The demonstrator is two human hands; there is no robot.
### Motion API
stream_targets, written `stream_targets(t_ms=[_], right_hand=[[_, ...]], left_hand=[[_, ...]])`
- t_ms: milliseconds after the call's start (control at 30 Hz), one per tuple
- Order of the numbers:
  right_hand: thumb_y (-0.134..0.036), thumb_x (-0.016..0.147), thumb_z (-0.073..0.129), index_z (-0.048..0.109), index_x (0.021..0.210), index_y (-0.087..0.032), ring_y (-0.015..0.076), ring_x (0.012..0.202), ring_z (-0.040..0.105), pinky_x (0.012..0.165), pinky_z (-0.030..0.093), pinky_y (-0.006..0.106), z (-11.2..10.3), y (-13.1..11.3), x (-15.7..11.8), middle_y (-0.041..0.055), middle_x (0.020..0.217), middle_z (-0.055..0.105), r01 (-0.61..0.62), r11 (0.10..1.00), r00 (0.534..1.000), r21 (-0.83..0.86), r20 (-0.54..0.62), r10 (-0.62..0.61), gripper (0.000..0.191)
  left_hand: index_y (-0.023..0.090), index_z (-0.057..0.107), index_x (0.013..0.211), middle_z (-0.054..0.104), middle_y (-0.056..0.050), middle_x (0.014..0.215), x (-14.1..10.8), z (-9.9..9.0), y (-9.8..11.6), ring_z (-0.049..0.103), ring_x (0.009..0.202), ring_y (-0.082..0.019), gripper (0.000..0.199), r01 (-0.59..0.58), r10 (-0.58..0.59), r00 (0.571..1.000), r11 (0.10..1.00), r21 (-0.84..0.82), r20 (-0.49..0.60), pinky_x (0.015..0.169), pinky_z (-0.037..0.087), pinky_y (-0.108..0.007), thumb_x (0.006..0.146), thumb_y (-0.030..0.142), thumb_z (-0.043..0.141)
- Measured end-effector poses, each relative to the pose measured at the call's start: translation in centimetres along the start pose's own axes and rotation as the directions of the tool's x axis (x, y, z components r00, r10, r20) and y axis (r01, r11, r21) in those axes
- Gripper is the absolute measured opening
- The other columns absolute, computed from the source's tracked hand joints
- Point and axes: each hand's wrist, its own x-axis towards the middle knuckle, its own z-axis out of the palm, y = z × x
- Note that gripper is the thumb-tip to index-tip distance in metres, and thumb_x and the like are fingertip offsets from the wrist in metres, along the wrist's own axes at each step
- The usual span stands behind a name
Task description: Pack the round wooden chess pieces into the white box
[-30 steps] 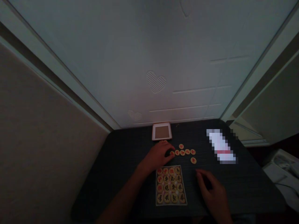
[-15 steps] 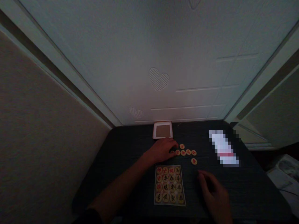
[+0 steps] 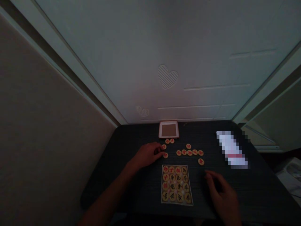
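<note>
My left hand rests on the dark table with thumb and fingers apart. Its thumb touches a round Chinese chess piece with a red character, and its fingertips are at another red piece. Two more red pieces lie just beyond it. My right hand is at the near right, fingers curled and thumb against the index finger; I see nothing in it. Between the hands, a square tray holds rows of red and black pieces. A row of red pieces lies behind it.
A white-rimmed box or lid with a brown inside stands at the table's back edge, against a pale panel with embossed hearts. A blurred-out bright object lies on the right. Single red pieces lie near the row.
My left hand has moved left, away from the row, uncovering red pieces behind and beside it. My right hand keeps its curled pose. The view has shifted slightly left.
</note>
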Motion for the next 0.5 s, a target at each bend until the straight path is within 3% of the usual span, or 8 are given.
stream_targets(t_ms=[233, 500], right_hand=[[-0.062, 0.089, 0.058, 0.076, 0.105, -0.026, 0.0249, 0.093, 0.076, 0.081, 0.060, 0.032, 0.1, -0.1, 0.0, 0.0041, 0.102, 0.080, -0.011, 1.000, 1.000, -0.018, 0.009, 0.011, 0.043], [-0.061, 0.090, 0.057, 0.075, 0.106, -0.026, 0.0255, 0.094, 0.075, 0.082, 0.059, 0.033, 0.1, 0.0, 0.0, 0.0047, 0.104, 0.079, -0.014, 0.999, 1.000, -0.043, 0.017, 0.015, 0.043]], left_hand=[[0.024, 0.073, 0.100, 0.071, -0.002, 0.091, -0.7, 1.6, -0.6, 0.064, 0.078, -0.017, 0.033, -0.009, 0.005, 1.000, 0.991, -0.132, -0.029, 0.068, 0.048, -0.026, 0.094, 0.055, 0.061], [0.028, 0.071, 0.116, 0.069, -0.001, 0.096, -0.9, 2.0, -1.1, 0.064, 0.081, -0.017, 0.031, -0.035, 0.031, 0.999, 0.989, -0.141, -0.026, 0.074, 0.050, -0.028, 0.093, 0.048, 0.065]])
